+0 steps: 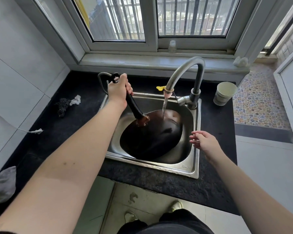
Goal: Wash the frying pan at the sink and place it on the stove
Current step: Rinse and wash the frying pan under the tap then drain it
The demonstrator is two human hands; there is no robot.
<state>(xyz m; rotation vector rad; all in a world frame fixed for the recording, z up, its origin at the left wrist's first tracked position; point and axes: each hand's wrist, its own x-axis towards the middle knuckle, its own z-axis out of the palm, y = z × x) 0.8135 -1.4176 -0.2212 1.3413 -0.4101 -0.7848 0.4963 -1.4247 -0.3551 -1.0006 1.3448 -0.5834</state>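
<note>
1. Dark metal fills most of the sink (195, 168): the frying pan (150, 137) sits tilted in the steel basin, its rounded face toward me, and the stream from the faucet (186, 71) lands near its upper edge.
2. My left hand (117, 92) is clenched around the upper end of the long black handle (134, 107), which rises up and to the left out of the basin. My right hand (203, 141) hangs released, fingers spread, just beside the pan's right edge and touching nothing.
3. I judge the pan stiff and fairly heavy, with its weight well out from my grip, so it will want to twist and drop at the bowl end.
4. Wet metal and a wet handle will be slippery. The brown patch where handle meets bowl could be rust or residue; I cannot tell which from this view.
5. For the lift I would keep the left grip firm on the handle and steady the rim with the right hand.
6. A scouring pad (63, 106) lies on the dark tabletop (71, 132) to the left, well apart from the sink. No stove is in view.
</note>
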